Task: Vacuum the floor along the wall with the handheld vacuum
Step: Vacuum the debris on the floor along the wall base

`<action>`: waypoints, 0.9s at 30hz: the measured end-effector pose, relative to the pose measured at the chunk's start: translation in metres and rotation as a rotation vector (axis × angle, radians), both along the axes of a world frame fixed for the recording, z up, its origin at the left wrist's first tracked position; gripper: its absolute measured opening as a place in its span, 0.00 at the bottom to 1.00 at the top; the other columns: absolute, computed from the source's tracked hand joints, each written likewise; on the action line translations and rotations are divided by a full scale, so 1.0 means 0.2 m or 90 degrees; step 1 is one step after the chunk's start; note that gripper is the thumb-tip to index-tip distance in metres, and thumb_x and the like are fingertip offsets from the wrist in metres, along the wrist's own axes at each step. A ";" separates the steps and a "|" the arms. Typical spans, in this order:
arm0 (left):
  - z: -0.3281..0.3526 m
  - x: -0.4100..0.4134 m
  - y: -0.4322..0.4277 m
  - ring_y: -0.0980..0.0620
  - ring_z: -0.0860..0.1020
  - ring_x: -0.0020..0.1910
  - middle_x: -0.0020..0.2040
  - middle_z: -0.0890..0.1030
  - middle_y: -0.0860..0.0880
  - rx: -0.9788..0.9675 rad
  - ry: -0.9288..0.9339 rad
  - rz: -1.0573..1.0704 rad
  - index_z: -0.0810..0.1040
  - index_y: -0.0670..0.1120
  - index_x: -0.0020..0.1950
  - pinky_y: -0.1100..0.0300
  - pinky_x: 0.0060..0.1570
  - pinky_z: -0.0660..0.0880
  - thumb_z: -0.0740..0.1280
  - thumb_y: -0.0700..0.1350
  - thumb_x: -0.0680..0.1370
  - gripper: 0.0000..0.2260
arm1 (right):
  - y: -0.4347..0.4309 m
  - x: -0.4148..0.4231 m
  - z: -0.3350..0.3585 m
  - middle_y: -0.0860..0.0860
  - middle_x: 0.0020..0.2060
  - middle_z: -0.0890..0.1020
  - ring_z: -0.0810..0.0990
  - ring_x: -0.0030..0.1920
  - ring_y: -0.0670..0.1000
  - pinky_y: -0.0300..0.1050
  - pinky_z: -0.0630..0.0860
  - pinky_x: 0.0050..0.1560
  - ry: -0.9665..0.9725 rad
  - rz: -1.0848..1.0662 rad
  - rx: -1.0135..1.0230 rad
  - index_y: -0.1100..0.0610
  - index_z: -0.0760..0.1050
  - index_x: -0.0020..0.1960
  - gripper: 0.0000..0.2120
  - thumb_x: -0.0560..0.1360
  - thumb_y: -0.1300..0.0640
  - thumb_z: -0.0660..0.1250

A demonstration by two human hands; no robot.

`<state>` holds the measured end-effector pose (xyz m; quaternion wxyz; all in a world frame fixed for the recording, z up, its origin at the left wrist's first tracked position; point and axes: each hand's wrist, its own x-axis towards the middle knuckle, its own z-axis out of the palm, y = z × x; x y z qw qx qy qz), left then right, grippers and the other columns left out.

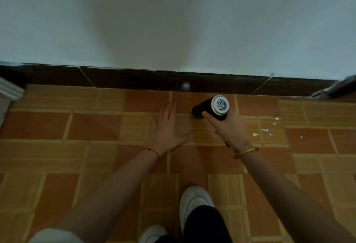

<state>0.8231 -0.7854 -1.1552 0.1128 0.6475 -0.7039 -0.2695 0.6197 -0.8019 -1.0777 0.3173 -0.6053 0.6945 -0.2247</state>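
At the far left edge of the floor, a piece of white moulded trim juts in beside the dark skirting that runs along the foot of the pale wall. The floor is laid in orange and tan tiles with light joints.

Left of centre, the left hand is spread flat and wide, palm down, fingers pointing toward the skirting; whether it presses on the tiles or floats just above them cannot be told. A red thread circles its wrist.

Just beside it to the right, the right hand is wrapped around the black handheld vacuum, whose dark front end points down and left to the floor close to the skirting, while its white vented rear cap faces the camera. Gold bracelets sit on that wrist.

Further right, small white scraps lie scattered on the tiles, apart from the vacuum.

Along the near edge, two white shoes and a dark trouser leg show.
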 end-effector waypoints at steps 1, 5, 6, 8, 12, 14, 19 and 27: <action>0.00 -0.05 -0.02 0.46 0.41 0.79 0.81 0.46 0.47 -0.009 -0.009 -0.013 0.44 0.48 0.80 0.31 0.72 0.38 0.69 0.68 0.67 0.53 | 0.00 -0.05 0.00 0.51 0.43 0.84 0.83 0.40 0.50 0.31 0.72 0.34 0.002 -0.026 -0.009 0.57 0.77 0.58 0.24 0.70 0.42 0.72; -0.01 -0.19 -0.09 0.46 0.44 0.79 0.80 0.50 0.46 -0.029 -0.025 -0.061 0.47 0.47 0.80 0.32 0.72 0.37 0.71 0.65 0.68 0.51 | -0.02 -0.21 0.00 0.50 0.40 0.84 0.83 0.38 0.50 0.34 0.75 0.34 0.033 -0.088 -0.030 0.57 0.78 0.55 0.24 0.70 0.39 0.71; -0.01 -0.22 -0.11 0.46 0.44 0.79 0.80 0.50 0.46 -0.028 -0.033 -0.070 0.46 0.47 0.80 0.31 0.72 0.37 0.71 0.65 0.68 0.51 | -0.03 -0.23 0.00 0.51 0.39 0.84 0.83 0.38 0.50 0.38 0.77 0.35 0.037 -0.097 -0.030 0.56 0.78 0.55 0.25 0.69 0.38 0.71; -0.01 -0.25 -0.14 0.46 0.44 0.79 0.81 0.49 0.47 -0.022 -0.052 -0.089 0.46 0.48 0.80 0.31 0.72 0.40 0.70 0.67 0.68 0.51 | -0.04 -0.27 -0.01 0.50 0.39 0.84 0.83 0.38 0.50 0.40 0.77 0.36 0.041 -0.103 -0.021 0.55 0.78 0.55 0.26 0.68 0.36 0.70; -0.01 -0.28 -0.17 0.46 0.43 0.79 0.81 0.50 0.47 -0.010 -0.052 -0.110 0.46 0.48 0.80 0.30 0.72 0.45 0.71 0.66 0.67 0.52 | -0.06 -0.28 -0.03 0.48 0.43 0.84 0.83 0.41 0.49 0.37 0.75 0.36 0.056 -0.073 -0.002 0.55 0.77 0.57 0.28 0.68 0.35 0.70; -0.02 -0.29 -0.19 0.45 0.44 0.79 0.81 0.50 0.46 -0.004 -0.064 -0.122 0.46 0.48 0.80 0.29 0.71 0.47 0.71 0.66 0.67 0.52 | -0.06 -0.28 -0.03 0.49 0.44 0.84 0.82 0.44 0.48 0.37 0.74 0.38 0.058 -0.045 -0.007 0.55 0.77 0.58 0.26 0.69 0.38 0.71; 0.00 -0.30 -0.20 0.44 0.43 0.79 0.81 0.48 0.46 -0.002 -0.106 -0.140 0.45 0.47 0.80 0.30 0.72 0.42 0.70 0.67 0.68 0.51 | -0.10 -0.34 -0.02 0.50 0.44 0.85 0.83 0.42 0.48 0.39 0.77 0.37 0.072 -0.048 -0.028 0.55 0.77 0.58 0.28 0.68 0.36 0.70; 0.01 -0.37 -0.22 0.44 0.43 0.79 0.81 0.49 0.46 -0.022 -0.112 -0.160 0.45 0.47 0.80 0.31 0.72 0.39 0.69 0.67 0.69 0.52 | -0.14 -0.41 -0.05 0.49 0.47 0.85 0.83 0.47 0.49 0.42 0.78 0.43 0.079 -0.034 -0.054 0.55 0.78 0.58 0.28 0.68 0.35 0.70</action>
